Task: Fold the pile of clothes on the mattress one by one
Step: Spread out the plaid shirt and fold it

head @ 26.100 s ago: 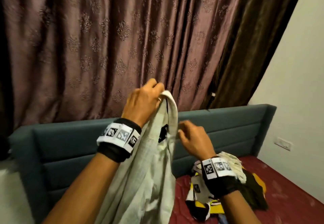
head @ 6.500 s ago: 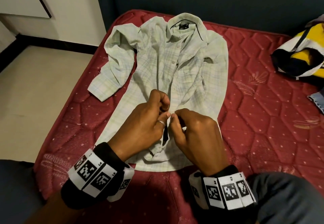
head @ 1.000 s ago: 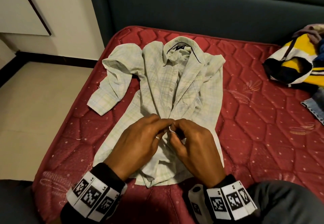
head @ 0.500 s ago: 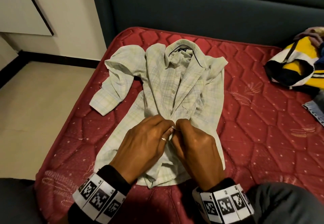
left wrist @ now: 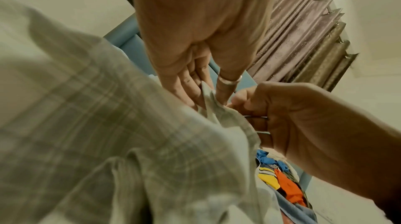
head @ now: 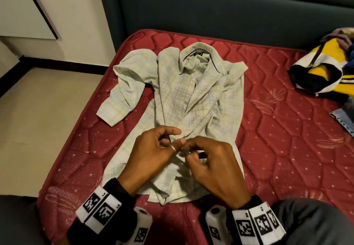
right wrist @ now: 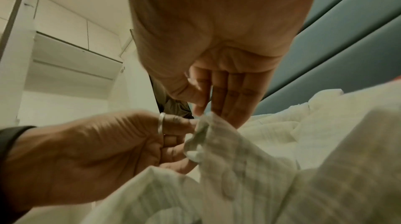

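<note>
No legible text anywhere. Black neck label [head: 198, 54] inside the collar of the pale plaid shirt [head: 178, 99], far end: pale mark, too small to read. Wrist bands [head: 99, 209], near edge: black-and-white square code markers with tiny characters beside them, unreadable.

Each wrist wears a black band [head: 116, 193] topped by a white strap printed with black square code markers [head: 99, 209], and a small white camera housing with a dark lens [head: 215, 211] sits on the inner side of the right one. The left hand [head: 151, 152] carries a plain silver ring [head: 173, 147] on one finger. Dark grey trousers [head: 314, 223] cover the right knee at the lower edge of the head view.
</note>
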The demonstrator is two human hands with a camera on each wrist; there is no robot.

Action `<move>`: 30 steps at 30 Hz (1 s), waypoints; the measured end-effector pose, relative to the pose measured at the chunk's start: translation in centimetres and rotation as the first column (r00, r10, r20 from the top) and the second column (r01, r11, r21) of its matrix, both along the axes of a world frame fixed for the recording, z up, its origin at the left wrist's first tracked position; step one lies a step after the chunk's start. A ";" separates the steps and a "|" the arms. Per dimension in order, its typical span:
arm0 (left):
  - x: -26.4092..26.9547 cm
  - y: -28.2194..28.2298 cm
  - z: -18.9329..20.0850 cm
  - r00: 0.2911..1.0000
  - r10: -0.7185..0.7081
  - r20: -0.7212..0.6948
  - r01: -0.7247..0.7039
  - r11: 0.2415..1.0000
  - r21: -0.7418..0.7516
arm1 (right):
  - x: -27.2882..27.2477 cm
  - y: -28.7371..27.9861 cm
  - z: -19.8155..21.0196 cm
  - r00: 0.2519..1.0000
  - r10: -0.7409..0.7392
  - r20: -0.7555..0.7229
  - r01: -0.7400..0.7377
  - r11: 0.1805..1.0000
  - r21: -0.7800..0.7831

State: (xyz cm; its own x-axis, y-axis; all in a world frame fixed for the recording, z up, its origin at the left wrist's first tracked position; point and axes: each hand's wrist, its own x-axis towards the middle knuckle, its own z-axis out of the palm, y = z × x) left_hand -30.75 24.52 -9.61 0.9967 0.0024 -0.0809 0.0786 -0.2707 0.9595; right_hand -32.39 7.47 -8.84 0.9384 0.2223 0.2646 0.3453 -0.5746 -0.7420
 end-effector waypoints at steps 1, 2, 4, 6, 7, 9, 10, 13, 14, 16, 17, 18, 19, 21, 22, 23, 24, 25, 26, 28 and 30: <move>-0.1 -0.1 -0.1 1.000 -0.005 0.016 0.004 0.999 0.033 | 0.1 -0.2 0.1 0.999 -0.044 -0.022 0.045 0.998 0.040; -0.3 -0.2 -0.1 0.999 -0.016 0.035 0.014 0.998 0.067 | 0.4 -0.4 0.3 0.995 -0.093 -0.038 0.095 0.993 0.069; -0.7 -0.5 -0.1 0.993 -0.077 0.089 0.063 0.987 0.148 | 0.9 -0.8 0.4 0.980 -0.193 -0.049 0.196 0.977 0.089; -1.0 -0.4 -0.1 0.969 -0.190 0.160 0.140 0.950 0.281 | 1.4 -0.9 0.3 0.961 -0.267 -0.067 0.273 0.957 0.102; -1.1 -0.4 -0.1 0.950 -0.252 0.184 0.178 0.922 0.343 | 1.7 -1.0 0.1 0.951 -0.293 -0.098 0.303 0.946 0.113; -1.4 -0.3 -0.1 0.922 -0.339 0.188 0.241 0.881 0.408 | 2.3 -0.9 -0.3 0.921 -0.328 -0.212 0.356 0.928 0.111; -1.5 -0.3 -0.1 0.913 -0.366 0.180 0.266 0.868 0.420 | 2.5 -0.9 -0.5 0.898 -0.338 -0.281 0.375 0.923 0.090; -2.0 -0.3 -0.1 0.883 -0.439 0.168 0.325 0.828 0.457 | 2.9 -0.8 -1.1 0.861 -0.322 -0.393 0.353 0.936 0.008; -2.2 -0.3 -0.1 0.876 -0.455 0.157 0.343 0.819 0.461 | 2.9 -0.8 -1.4 0.864 -0.311 -0.395 0.337 0.941 -0.003; -2.4 0.0 -0.1 0.872 -0.471 0.130 0.369 0.809 0.459 | 3.0 -1.0 -1.8 0.862 -0.283 -0.420 0.331 0.943 0.044; -2.4 0.1 -0.2 0.872 -0.475 0.120 0.377 0.807 0.455 | 3.1 -1.1 -2.0 0.850 -0.273 -0.450 0.346 0.934 0.087; -2.4 0.2 -0.1 0.872 -0.476 0.110 0.385 0.808 0.445 | 3.1 -1.3 -2.1 0.833 -0.270 -0.483 0.367 0.923 0.118; -2.3 0.4 -0.2 0.873 -0.477 0.098 0.397 0.813 0.426 | 3.2 -1.4 -2.1 0.817 -0.269 -0.511 0.386 0.912 0.137; -2.1 0.6 -0.2 0.869 -0.490 0.061 0.433 0.816 0.382 | 3.1 -1.7 -2.1 0.801 -0.278 -0.530 0.409 0.901 0.145; -2.0 0.7 -0.2 0.866 -0.499 0.042 0.451 0.813 0.369 | 3.0 -1.8 -2.1 0.807 -0.287 -0.516 0.412 0.900 0.144; -2.0 0.9 -0.2 0.865 -0.501 0.033 0.455 0.810 0.370 | 2.9 -2.0 -2.0 0.818 -0.299 -0.492 0.414 0.899 0.142; -1.9 1.0 0.0 0.869 -0.492 0.045 0.438 0.809 0.392 | 2.8 -2.0 -1.9 0.826 -0.314 -0.468 0.421 0.896 0.142; -1.6 1.2 0.3 0.878 -0.472 0.081 0.395 0.809 0.435 | 2.8 -2.1 -1.7 0.832 -0.328 -0.447 0.430 0.891 0.147; -1.3 1.4 0.8 0.885 -0.447 0.133 0.336 0.809 0.483 | 2.7 -2.1 -1.6 0.838 -0.340 -0.428 0.438 0.885 0.156; -0.2 1.4 1.9 0.880 -0.419 0.225 0.236 0.794 0.560 | 2.6 -2.1 -1.3 0.841 -0.358 -0.405 0.456 0.872 0.176; 1.3 0.7 2.8 0.870 -0.428 0.244 0.191 0.750 0.633 | 2.4 -2.3 -1.0 0.844 -0.377 -0.381 0.472 0.860 0.194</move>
